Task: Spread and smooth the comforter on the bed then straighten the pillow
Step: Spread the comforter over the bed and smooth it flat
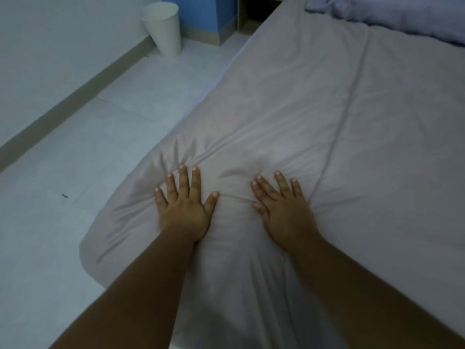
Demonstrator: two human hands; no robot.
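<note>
1. Here the left hand [185, 210] lies palm down on the grey-white comforter [327, 96], at about 7 o'clock from the middle of the view. Its fingers are straight and fanned wide, with the thumb stretched toward 2 o'clock.
2. The right hand [284, 210] lies at about 5 o'clock, also palm down on the comforter. Its fingers are straight, set closer together, and point toward 11 o'clock. Neither hand holds anything.
3. The hands are near each other but apart, with a low ridge of bunched cloth between them. Creases run out from the fingertips toward 12 and 1 o'clock.
4. The comforter fills the view from 6 round to 3 o'clock. Its rounded corner hangs at 8 o'clock over the pale tiled floor [75, 172].
5. At 1 o'clock, against the top edge, puffy pale blue bedding [402, 16] rests on the comforter's far end. Whether it is the pillow cannot be told.
6. At 11 o'clock a white waste bin [163, 28] stands on the floor by the wall, just beside a blue cabinet [201, 16] at 12 o'clock.
</note>
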